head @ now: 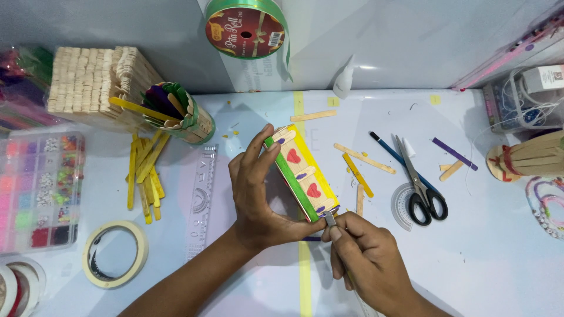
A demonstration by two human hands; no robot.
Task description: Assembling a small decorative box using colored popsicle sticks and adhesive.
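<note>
Two hands working on a craft-stick box at the counter point(470, 258).
The left hand point(258, 199) grasps the box point(302, 173), tilted just above the counter at centre; the right hand point(367, 261), fingers clenched on a small blade point(330, 219), touches its lower corner. Scissors point(420, 188) and loose sticks point(364, 158) lie nearby to the right.

Between my fingers I see the stick box point(302, 174): a yellow edge, a green edge, pale wood carrying red hearts and purple dots. Beyond my fingertips lie black-handled scissors point(420, 189); left of my thumb, yellow sticks point(145, 174).
</note>
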